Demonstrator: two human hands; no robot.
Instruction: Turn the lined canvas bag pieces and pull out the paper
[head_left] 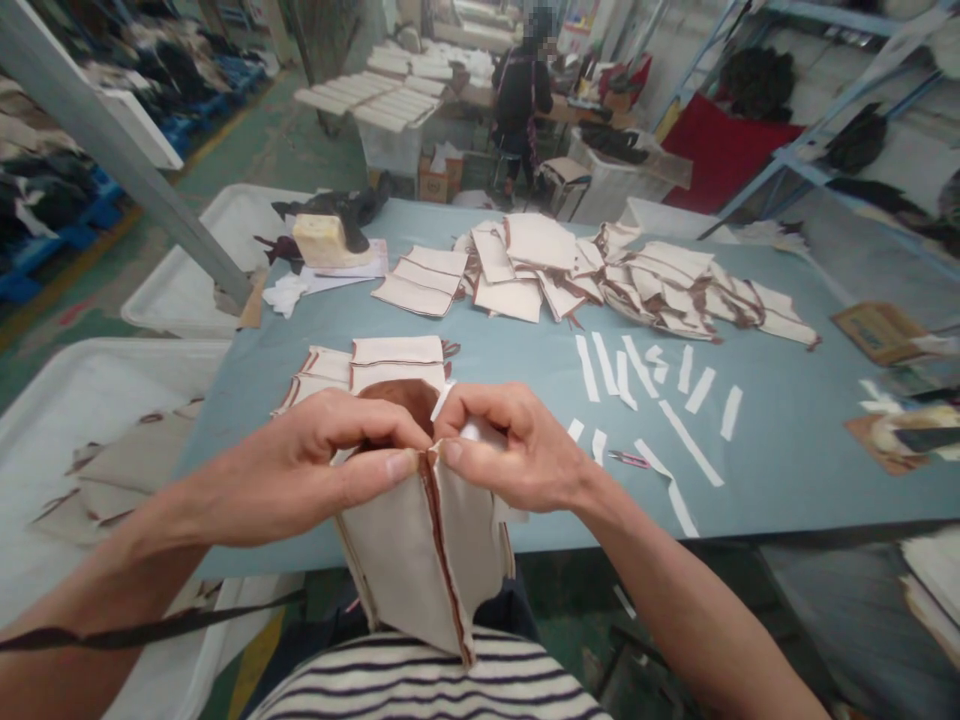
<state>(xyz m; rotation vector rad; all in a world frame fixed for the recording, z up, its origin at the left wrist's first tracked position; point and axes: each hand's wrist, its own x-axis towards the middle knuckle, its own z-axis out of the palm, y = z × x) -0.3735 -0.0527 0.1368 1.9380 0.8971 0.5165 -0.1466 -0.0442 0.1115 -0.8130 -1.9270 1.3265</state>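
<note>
A cream fabric pouch (pixel 397 550) with a brown bound seam hangs upright in front of my striped shirt, its brown-lined opening facing up. My left hand (pixel 322 465) pinches the rim just left of the seam's top end. Against it, my right hand (pixel 510 445) grips the rim on the other side of that seam, thumb and fingers closed. A small white strip (pixel 442 400) sticks up by the right fingers. Behind my hands, more cream pouches (pixel 397 362) lie flat on the blue-grey table (pixel 510 365).
A heap of cream pouches (pixel 540 245) spans the table's far side. White strips (pixel 690 442) and pink-handled snips (pixel 628 459) lie at right. A yellowish block (pixel 319 240) sits back left. White bins (pixel 45 400) stand left. A person (pixel 521 95) is in the background.
</note>
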